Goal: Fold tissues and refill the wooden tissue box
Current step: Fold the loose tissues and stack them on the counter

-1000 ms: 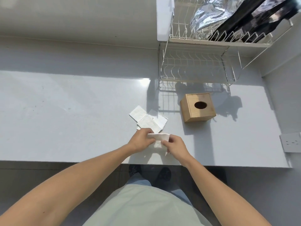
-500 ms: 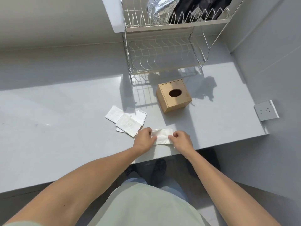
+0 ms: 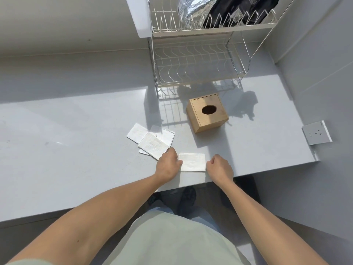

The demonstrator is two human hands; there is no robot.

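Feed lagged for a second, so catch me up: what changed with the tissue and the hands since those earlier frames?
The tissue, pinched up between both hands a second ago, now lies flat near the counter's front edge. The left hand and right hand rest at its two ends, pressing rather than gripping. The folded tissues and wooden tissue box look unmoved; only the camera shifted.

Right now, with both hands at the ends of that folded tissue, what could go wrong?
The tissue lies close to the counter's front edge; a careless slide could drop it. The left hand sits against the folded stack and may scatter it. The wooden tissue box has a small oval hole, so stuffing may crumple folds.
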